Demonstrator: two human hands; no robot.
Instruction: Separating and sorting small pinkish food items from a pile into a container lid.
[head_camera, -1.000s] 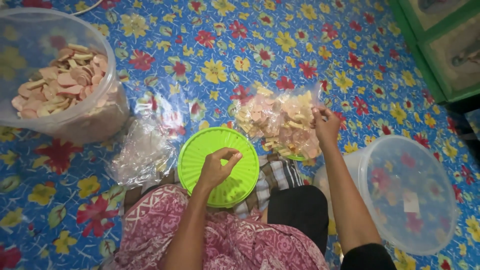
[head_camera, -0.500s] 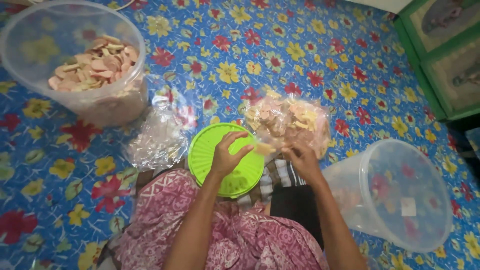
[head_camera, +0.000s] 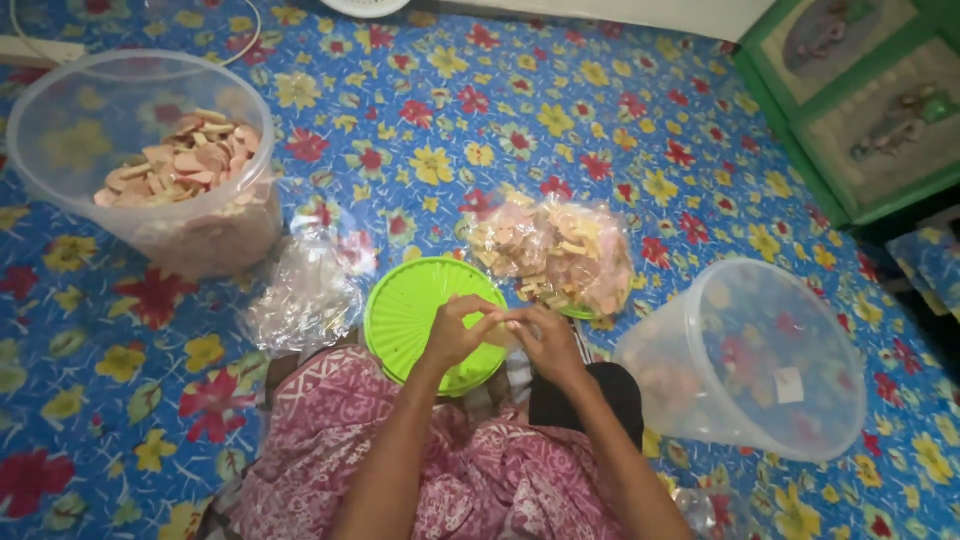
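My right hand has come in w/ the left hand; both now together, pinching a small piece I can't make out, over the round green lid. Crinkly clear bag of crackers just beyond; floor open ahead.

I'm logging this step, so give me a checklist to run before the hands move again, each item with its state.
1. Both hands over the green lid: ok; left hand and right hand meet above it.
2. Piece gripped between the fingertips: cannot tell; too small to make out.
3. Bag of chips within reach: ok; it lies just beyond the lid.
4. Upright tub holds chips: ok; partly filled.
5. Tipped tub on the right: not ok if it must stand; it lies on its side.
6. Empty clear bags beside the lid: ok.
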